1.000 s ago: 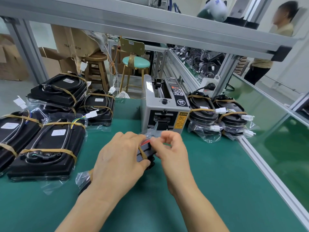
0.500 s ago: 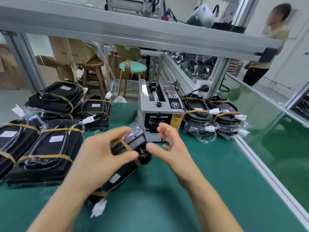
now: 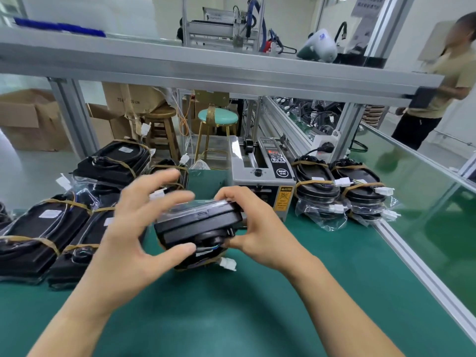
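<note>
The black unit [image 3: 198, 225] sits between the two hands, lifted clear of the green mat [image 3: 231, 305]. It is turned on edge with a broad face toward the wearer. Its long axis runs from one hand to the other, with the right end a little higher and farther away.

The right hand [image 3: 260, 233] has the firmer hold: its fingers curl over the top of the right end and its thumb is tucked under the lower edge. The left hand [image 3: 128, 235] brackets the left end more loosely, with the thumb pressed on the front face and the forefinger over the top edge. Its other fingers are spread and lifted off, blurred by motion.

A clear bag [image 3: 190, 206] wraps at least the upper part of the unit. A white connector [image 3: 228, 264] hangs out below the grip on its wires.

The tape dispenser [image 3: 260, 176] stands just beyond the right hand, so that hand looks nearer for any move toward its mouth.

Past the dispenser, to the right of the grip, banded units [image 3: 316, 186] lie stacked, the lower ones in clear bags. To the left of the grip lie more banded units [image 3: 43, 235] — some of them bagged too.
</note>
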The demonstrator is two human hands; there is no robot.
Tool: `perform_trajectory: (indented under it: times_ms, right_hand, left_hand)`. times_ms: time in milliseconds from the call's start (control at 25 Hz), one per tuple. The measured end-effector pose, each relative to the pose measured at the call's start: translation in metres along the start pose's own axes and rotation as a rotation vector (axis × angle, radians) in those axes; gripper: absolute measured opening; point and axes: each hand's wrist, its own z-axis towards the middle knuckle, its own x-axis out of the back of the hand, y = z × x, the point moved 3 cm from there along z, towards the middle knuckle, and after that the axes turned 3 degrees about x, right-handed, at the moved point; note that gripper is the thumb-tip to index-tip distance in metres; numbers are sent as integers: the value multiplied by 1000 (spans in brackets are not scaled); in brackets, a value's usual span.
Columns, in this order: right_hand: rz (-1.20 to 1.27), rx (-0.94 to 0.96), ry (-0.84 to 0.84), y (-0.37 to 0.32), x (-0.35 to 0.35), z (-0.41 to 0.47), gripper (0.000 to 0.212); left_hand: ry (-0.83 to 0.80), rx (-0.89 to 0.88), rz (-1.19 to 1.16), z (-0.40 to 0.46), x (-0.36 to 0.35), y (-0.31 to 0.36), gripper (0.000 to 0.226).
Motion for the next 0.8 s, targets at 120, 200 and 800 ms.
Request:
perform_trajectory:
  times_ms: [120, 200, 800]
  right_hand:
    - [59, 16, 20, 1, -11, 1, 63]
    - [183, -21, 10, 6, -17, -5, 74]
    - [318, -908, 804, 83, 6, 6, 20]
  left_hand:
    - [-89, 199, -142, -2, -9, 3, 57]
    - [-57, 255, -147, -4, -9, -3, 59]
    - [-14, 274, -99, -3, -24, 16, 48]
